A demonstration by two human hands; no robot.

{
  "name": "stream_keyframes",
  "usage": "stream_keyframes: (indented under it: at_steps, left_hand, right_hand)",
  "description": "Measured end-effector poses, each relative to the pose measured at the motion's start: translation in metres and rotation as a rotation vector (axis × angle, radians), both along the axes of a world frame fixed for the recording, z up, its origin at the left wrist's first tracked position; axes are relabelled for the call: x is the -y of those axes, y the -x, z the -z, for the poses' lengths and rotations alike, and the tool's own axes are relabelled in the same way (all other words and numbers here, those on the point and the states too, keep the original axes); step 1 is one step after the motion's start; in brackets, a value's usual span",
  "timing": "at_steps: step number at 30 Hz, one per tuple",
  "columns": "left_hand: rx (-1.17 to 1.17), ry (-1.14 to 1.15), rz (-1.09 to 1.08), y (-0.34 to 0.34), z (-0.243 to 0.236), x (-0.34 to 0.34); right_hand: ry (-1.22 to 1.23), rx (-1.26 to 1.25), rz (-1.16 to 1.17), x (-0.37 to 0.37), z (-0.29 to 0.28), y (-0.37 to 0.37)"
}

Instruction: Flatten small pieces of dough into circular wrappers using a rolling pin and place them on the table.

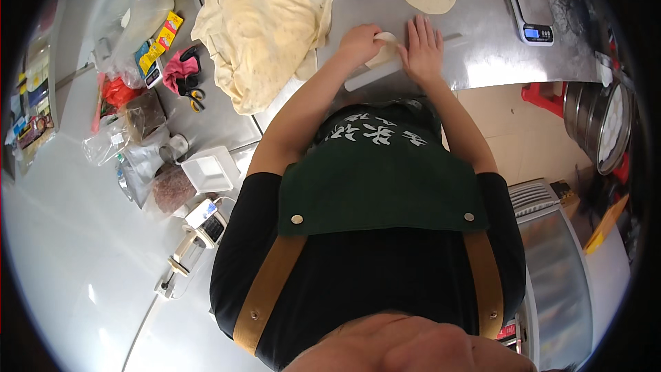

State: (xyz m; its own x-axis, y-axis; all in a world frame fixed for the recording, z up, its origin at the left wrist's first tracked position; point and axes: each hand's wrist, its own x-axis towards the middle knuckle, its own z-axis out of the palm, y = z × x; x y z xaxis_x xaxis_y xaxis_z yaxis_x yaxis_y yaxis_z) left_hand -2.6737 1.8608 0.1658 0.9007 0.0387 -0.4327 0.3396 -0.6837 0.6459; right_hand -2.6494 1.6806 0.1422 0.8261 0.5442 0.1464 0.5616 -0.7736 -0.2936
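The small piece of dough [381, 60] was pale cream, thin and roughly rounded, its outline partly covered. It lay near the front edge of the metal counter [485, 52], its far part seemingly curled up and its near part close against the rolling pin [372, 77]; whether the two touched was unclear. The pin was a slim, straight, whitish rod, set aslant, its left end just beside the counter's front edge, its right end farther in, its middle hidden.

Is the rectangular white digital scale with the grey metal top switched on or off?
On: the rectangular white digital scale has its small display lit blue, with figures showing.
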Motion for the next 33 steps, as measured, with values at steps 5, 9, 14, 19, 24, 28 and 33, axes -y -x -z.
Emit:
stream_keyframes:
  at_steps: [5,9,14,19,24,28,33]
  left_hand:
    - [0.174,-0.203,0.211,0.012,-0.019,0.011]
    - [0.179,0.003,0.089,0.024,-0.032,0.010]
    - [0.010,-0.171,0.022,0.032,-0.004,-0.010]
    - [0.049,-0.133,0.040,0.035,0.002,-0.012]
    - [0.020,-0.085,0.036,0.038,0.005,-0.014]
    - [0.142,-0.035,-0.047,0.040,0.014,-0.014]
    - [0.184,0.076,-0.142,0.038,0.019,-0.012]
  right_hand:
    - [-0.019,-0.100,-0.236,0.055,-0.017,0.023]
    - [0.021,-0.131,-0.368,0.076,-0.021,0.025]
    - [-0.056,-0.169,-0.381,0.069,-0.028,0.015]
    - [-0.050,-0.165,-0.405,0.045,-0.021,0.002]
    - [-0.055,-0.032,-0.216,0.019,-0.016,0.003]
    - [-0.094,0.055,0.020,0.002,-0.005,0.011]
    - [0.043,0.079,0.015,0.002,-0.010,0.014]
